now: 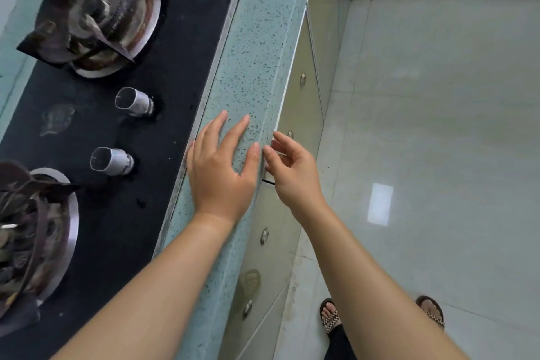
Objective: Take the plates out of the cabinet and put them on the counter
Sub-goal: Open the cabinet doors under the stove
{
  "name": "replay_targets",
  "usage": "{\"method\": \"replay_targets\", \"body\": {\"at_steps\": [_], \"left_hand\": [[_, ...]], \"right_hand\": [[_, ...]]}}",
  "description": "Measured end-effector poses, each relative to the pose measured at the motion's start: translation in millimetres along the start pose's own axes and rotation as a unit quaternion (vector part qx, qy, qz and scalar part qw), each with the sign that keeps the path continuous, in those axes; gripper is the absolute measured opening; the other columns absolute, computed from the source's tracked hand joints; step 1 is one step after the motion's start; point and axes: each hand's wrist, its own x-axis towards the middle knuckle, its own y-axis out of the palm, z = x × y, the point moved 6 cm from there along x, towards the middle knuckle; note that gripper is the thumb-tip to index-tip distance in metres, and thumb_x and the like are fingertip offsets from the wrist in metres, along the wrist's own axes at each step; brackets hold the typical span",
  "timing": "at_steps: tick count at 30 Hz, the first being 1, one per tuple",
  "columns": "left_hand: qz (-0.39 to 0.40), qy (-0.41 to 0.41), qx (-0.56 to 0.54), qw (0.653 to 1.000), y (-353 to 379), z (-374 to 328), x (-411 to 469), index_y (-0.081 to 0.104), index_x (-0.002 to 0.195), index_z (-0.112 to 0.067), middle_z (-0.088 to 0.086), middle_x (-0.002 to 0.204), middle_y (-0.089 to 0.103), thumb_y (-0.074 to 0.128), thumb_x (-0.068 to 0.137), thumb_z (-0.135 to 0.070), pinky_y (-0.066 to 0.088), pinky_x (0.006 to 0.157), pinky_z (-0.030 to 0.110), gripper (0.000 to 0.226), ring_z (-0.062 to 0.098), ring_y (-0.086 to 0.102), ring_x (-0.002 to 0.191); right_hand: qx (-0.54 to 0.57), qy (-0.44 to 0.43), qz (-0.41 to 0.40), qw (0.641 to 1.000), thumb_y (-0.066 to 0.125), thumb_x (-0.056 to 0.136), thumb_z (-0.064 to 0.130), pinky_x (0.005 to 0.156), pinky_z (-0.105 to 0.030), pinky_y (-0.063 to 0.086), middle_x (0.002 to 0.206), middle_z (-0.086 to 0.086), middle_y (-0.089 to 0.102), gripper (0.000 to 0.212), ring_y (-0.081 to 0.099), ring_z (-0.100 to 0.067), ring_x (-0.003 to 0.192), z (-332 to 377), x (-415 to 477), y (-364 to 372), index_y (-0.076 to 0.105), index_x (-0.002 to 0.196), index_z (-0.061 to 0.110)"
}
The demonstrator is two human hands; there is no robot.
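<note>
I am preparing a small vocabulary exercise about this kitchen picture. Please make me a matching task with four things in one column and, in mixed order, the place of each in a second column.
Things
1. left hand
2. right hand
3. stove knobs
4. sandals

Places
A. on the tiled floor
B. on the black stove top, between the two burners
C. flat on the speckled counter
D. in front of a cabinet door, just below the counter edge

Pairs: 1-C; 2-D; 3-B; 4-A
</note>
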Motion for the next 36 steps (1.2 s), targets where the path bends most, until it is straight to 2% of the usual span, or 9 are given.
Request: {"method": "replay_targets", "body": {"at_steps": [5,8,12,17,19,22,27,32,36], "left_hand": [[0.009,0.002,-0.001,1.000,0,-1,0,0.050,0.131,-0.034,-0.003,0.146,0.039,0.045,0.089,-0.044,0.018,0.112,0.040,0.043,0.016,0.032,0.135],[0.017,0.029,-0.001,0.999,3,-2,0,0.049,0.132,-0.031,-0.003,0.145,0.041,0.042,0.091,-0.041,0.016,0.114,0.042,0.043,0.017,0.032,0.135],[0.029,0.058,-0.017,0.998,4,-6,-2,0.048,0.134,-0.026,-0.003,0.145,0.042,0.040,0.091,-0.036,0.025,0.112,0.051,0.045,0.018,0.032,0.135],[0.067,0.110,-0.012,0.992,6,-19,0,0.047,0.135,-0.015,0.004,0.143,0.045,0.036,0.091,-0.030,0.030,0.110,0.044,0.048,0.024,0.037,0.133],[0.081,0.134,-0.004,0.988,5,-33,10,0.049,0.134,-0.016,0.004,0.141,0.046,0.039,0.090,-0.028,0.036,0.105,0.044,0.046,0.025,0.041,0.130],[0.090,0.133,-0.001,0.987,9,-56,39,0.049,0.134,-0.019,0.005,0.143,0.043,0.050,0.092,-0.023,0.039,0.099,0.046,0.042,0.027,0.040,0.129],[0.113,0.114,0.064,0.985,39,-83,92,0.043,0.138,-0.021,0.006,0.147,0.037,0.049,0.092,-0.028,0.028,0.109,0.047,0.046,0.026,0.032,0.135],[0.087,0.102,0.088,0.987,58,-100,142,0.040,0.139,-0.018,0.009,0.148,0.034,0.050,0.092,-0.024,0.024,0.111,0.047,0.048,0.028,0.028,0.137],[0.071,0.099,0.089,0.989,69,-107,171,0.039,0.138,-0.013,0.011,0.149,0.033,0.050,0.092,-0.022,0.027,0.110,0.049,0.049,0.032,0.030,0.136]], "right_hand": [[-0.041,0.006,-0.083,0.996,0.068,0.081,0.011,0.075,-0.020,0.050,0.093,-0.004,0.060,0.038,0.057,-0.012,0.080,2,1,-23,0.057,0.118,0.010],[-0.091,0.003,-0.115,0.989,0.069,0.079,0.005,0.068,-0.013,0.048,0.079,0.005,0.055,0.036,0.053,-0.005,0.065,8,0,-40,0.060,0.113,0.011],[-0.163,-0.001,-0.107,0.981,0.064,0.082,0.005,0.061,-0.004,0.044,0.076,0.007,0.053,0.034,0.051,0.000,0.057,21,-4,-56,0.059,0.115,0.011],[-0.211,0.012,-0.099,0.972,0.058,0.086,0.005,0.063,-0.015,0.043,0.066,0.008,0.052,0.039,0.047,0.006,0.043,42,-12,-87,0.057,0.124,0.014],[-0.222,0.013,-0.086,0.971,0.056,0.087,0.003,0.054,-0.010,0.039,0.070,0.010,0.052,0.038,0.043,0.003,0.041,52,-13,-99,0.057,0.124,0.014],[-0.235,0.020,-0.077,0.969,0.055,0.088,0.004,0.050,-0.011,0.041,0.077,0.011,0.053,0.035,0.046,-0.003,0.052,68,-9,-122,0.060,0.121,0.015],[-0.276,0.032,-0.031,0.960,0.053,0.088,0.006,0.058,-0.022,0.044,0.083,0.006,0.058,0.032,0.049,-0.015,0.064,92,10,-166,0.064,0.115,0.021],[-0.345,0.004,0.031,0.938,0.055,0.088,0.010,0.055,-0.010,0.043,0.091,0.009,0.058,0.032,0.050,-0.002,0.063,112,37,-204,0.064,0.108,0.033],[-0.389,-0.015,0.027,0.921,0.051,0.090,0.010,0.061,-0.004,0.038,0.093,0.015,0.056,0.033,0.052,-0.006,0.072,135,57,-230,0.063,0.112,0.032]]}}
